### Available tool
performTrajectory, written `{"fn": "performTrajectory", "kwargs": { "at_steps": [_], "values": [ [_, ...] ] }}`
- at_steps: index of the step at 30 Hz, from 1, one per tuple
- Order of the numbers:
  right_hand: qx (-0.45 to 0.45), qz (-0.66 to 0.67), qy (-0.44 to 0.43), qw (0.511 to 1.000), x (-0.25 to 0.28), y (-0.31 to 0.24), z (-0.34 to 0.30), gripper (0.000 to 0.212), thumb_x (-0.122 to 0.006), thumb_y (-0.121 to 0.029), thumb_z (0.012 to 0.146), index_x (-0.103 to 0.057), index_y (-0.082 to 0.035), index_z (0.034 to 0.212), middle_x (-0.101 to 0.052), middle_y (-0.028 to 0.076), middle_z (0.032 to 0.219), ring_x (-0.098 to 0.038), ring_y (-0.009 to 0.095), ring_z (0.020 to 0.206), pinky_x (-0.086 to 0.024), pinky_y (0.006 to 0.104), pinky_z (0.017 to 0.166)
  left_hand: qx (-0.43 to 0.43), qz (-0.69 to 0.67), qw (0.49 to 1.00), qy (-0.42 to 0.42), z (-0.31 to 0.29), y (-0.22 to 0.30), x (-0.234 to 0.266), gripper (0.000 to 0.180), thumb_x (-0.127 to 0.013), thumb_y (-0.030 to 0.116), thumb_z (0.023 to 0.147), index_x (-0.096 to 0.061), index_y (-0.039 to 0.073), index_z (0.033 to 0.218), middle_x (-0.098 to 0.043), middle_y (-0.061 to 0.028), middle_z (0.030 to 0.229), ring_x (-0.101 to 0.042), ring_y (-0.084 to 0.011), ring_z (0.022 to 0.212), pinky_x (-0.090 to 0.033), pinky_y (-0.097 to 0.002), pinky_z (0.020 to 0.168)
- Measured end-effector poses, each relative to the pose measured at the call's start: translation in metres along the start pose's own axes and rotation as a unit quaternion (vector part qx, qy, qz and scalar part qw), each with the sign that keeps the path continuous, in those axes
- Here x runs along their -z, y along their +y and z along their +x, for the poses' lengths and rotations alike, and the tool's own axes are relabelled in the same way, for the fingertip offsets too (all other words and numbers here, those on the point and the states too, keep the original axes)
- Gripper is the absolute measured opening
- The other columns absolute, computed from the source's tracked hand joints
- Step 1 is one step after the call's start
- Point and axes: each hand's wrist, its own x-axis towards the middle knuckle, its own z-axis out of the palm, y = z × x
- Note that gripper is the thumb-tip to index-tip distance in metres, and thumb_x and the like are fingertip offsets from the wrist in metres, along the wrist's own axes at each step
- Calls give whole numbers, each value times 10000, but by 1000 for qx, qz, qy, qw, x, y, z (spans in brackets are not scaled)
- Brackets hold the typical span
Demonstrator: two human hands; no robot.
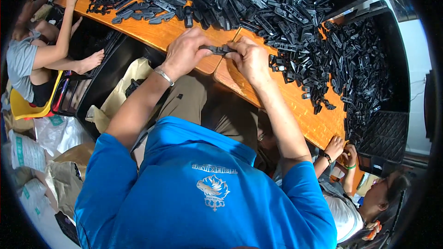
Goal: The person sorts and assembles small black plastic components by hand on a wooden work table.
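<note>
Between my two hands, over the near edge of the wooden table point(203, 68), is a small black plastic part point(217, 50), long and narrow. My left hand point(186, 51) pinches its left end between thumb and fingers. At the other end, the thumb and fingers of my right hand point(250, 59) are closed on it. Its finer details are too small to make out. Just beyond my hands lies a big heap of loose black plastic parts point(258, 7), and more of them are scattered to the right of my right hand.
A black crate point(385, 129) full of smaller black pieces stands at the right. Another person's hands point(339, 150) work at the table's right end. Someone sits on a yellow chair point(32, 106) at the left. Brown paper point(124, 87) and white bags point(60, 133) lie below left.
</note>
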Motion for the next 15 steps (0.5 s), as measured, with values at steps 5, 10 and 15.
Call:
{"fn": "performTrajectory", "kwargs": {
  "at_steps": [5, 10, 15],
  "values": [
    [66, -52, -7, 996, -27, -12, 28, 220, -817, -172, 831, -799, -114, 1042, -688, 100, 920, -731, 352, 809, -583, 473, 676, 26, -17, 1000, 5, 1, -4, -1, 180, -814, 92, 878, -736, 22, 1025, -663, -124, 1003, -673, -352, 991, -546, -443, 845],
    [52, 18, -61, 997, -34, -42, 6, 219, -805, -172, 867, -795, -133, 1082, -725, 103, 981, -735, 358, 879, -591, 475, 746, 58, 20, 990, -128, -18, -19, 63, 167, -831, 143, 863, -771, 69, 1001, -682, -104, 995, -702, -330, 976, -552, -432, 825],
    [-43, -95, 97, 990, 25, -22, -43, 212, -802, -153, 876, -796, -112, 1084, -719, 113, 1027, -708, 353, 970, -586, 465, 811, 116, -10, 973, -199, -42, -27, 142, 346, -760, 15, 842, -747, 25, 1188, -730, -109, 1017, -715, -261, 960, -566, -391, 858]
  ]
}}
